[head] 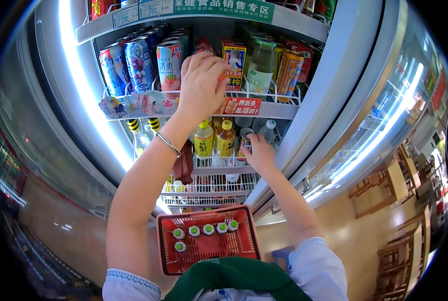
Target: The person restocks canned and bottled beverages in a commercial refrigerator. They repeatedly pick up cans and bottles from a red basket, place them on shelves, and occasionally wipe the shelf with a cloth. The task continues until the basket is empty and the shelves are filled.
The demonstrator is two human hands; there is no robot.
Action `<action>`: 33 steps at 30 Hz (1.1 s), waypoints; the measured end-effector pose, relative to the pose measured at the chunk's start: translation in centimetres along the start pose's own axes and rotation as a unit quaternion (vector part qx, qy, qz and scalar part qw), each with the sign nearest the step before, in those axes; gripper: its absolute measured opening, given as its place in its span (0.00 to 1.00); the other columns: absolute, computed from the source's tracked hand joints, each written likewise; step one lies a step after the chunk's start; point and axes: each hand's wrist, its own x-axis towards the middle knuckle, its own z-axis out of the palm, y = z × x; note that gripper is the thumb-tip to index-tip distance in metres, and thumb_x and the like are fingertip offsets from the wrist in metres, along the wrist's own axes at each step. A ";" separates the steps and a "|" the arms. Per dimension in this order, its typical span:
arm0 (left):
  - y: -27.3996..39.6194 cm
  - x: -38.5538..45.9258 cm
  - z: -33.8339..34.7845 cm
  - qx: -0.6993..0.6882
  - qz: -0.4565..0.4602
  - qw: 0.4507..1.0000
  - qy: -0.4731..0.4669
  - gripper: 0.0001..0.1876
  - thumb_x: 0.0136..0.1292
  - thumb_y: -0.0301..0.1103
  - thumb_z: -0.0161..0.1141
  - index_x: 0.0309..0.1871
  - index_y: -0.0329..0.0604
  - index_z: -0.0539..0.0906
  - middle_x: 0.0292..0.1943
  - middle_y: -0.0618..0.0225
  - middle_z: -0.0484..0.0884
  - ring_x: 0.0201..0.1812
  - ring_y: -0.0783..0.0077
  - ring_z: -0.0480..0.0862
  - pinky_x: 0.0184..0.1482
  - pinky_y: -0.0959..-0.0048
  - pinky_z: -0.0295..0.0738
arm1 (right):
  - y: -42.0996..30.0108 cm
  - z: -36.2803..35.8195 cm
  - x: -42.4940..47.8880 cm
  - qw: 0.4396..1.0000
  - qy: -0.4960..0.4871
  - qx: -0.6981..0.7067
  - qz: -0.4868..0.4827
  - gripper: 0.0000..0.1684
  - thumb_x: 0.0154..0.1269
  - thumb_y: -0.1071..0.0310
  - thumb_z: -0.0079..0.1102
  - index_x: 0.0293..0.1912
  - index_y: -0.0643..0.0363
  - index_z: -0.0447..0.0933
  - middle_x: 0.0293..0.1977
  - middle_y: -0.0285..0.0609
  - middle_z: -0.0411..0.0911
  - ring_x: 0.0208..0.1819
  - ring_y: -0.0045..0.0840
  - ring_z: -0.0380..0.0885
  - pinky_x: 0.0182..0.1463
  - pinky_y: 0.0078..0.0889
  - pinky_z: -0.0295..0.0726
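Observation:
My left hand (pixel 202 84) reaches over the rail of the upper shelf, fingers curled by a red package (pixel 204 44) that it partly hides; its grip is unclear. Just left stands a strawberry drink can (pixel 169 66), and just right is a yellow carton (pixel 234 60). On the shelf below, my right hand (pixel 261 152) has its fingers around a dark can (pixel 245 139). Beside that can are two yellow-capped bottles (pixel 203 141). A brown cloth (pixel 183 165) hangs near the shelf edge under my left forearm.
A red shopping basket (pixel 257 240) holding several green-capped bottles (pixel 209 229) is below the fridge shelves. A glass jar (pixel 261 66) stands on the upper shelf. The glass door (pixel 359 124) is at the right, with wooden chairs (pixel 389 180) beyond. A blue stool (pixel 282 254) stands beside the basket.

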 end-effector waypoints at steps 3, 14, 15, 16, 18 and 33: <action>-1.2 1.5 0.8 0.036 -0.009 0.999 0.001 0.16 0.52 0.31 0.62 0.47 0.46 0.81 0.48 0.66 0.80 0.59 0.58 0.71 0.62 0.56 0.59 | -3.0 -6.6 1.9 0.976 0.050 0.036 -0.207 0.19 0.53 0.68 0.65 0.45 0.59 0.72 0.42 0.49 0.75 0.34 0.38 0.77 0.35 0.39 0.75; -2.1 1.5 1.5 0.060 -0.025 0.996 -0.053 0.21 0.52 0.33 0.64 0.52 0.45 0.78 0.51 0.63 0.78 0.62 0.58 0.69 0.67 0.50 0.54 | -8.1 -11.0 19.0 0.864 0.261 -0.332 -0.275 0.16 0.55 0.67 0.57 0.43 0.64 0.73 0.53 0.53 0.73 0.70 0.43 0.55 0.74 0.50 0.45; -2.1 1.4 1.2 0.049 -0.024 0.998 -0.044 0.21 0.52 0.33 0.64 0.52 0.45 0.77 0.51 0.63 0.78 0.62 0.58 0.69 0.68 0.50 0.54 | -8.4 -11.1 18.7 0.864 0.259 -0.328 -0.281 0.15 0.55 0.67 0.56 0.42 0.64 0.73 0.53 0.53 0.73 0.71 0.43 0.53 0.74 0.51 0.43; -2.3 1.3 0.9 0.040 -0.026 0.998 -0.038 0.22 0.51 0.33 0.64 0.53 0.45 0.77 0.51 0.62 0.78 0.63 0.56 0.68 0.67 0.50 0.54 | -8.6 -11.3 18.1 0.878 0.259 -0.302 -0.267 0.20 0.52 0.69 0.60 0.45 0.64 0.70 0.50 0.52 0.74 0.66 0.42 0.61 0.73 0.53 0.45; -2.0 1.3 0.2 0.024 -0.035 0.999 -0.026 0.25 0.51 0.34 0.65 0.55 0.44 0.75 0.53 0.60 0.78 0.63 0.54 0.68 0.67 0.51 0.54 | -8.5 -12.7 16.8 0.920 0.192 -0.235 -0.248 0.25 0.48 0.71 0.64 0.47 0.63 0.68 0.47 0.51 0.75 0.61 0.41 0.66 0.73 0.54 0.46; 9.0 -7.9 -6.1 -0.416 -0.244 0.870 -0.100 0.24 0.62 0.35 0.62 0.56 0.33 0.66 0.44 0.52 0.78 0.49 0.62 0.80 0.51 0.69 0.73 | -11.4 -12.8 0.6 0.759 0.128 0.636 -0.060 0.33 0.61 0.69 0.64 0.61 0.63 0.59 0.47 0.41 0.74 0.47 0.21 0.76 0.53 0.24 0.75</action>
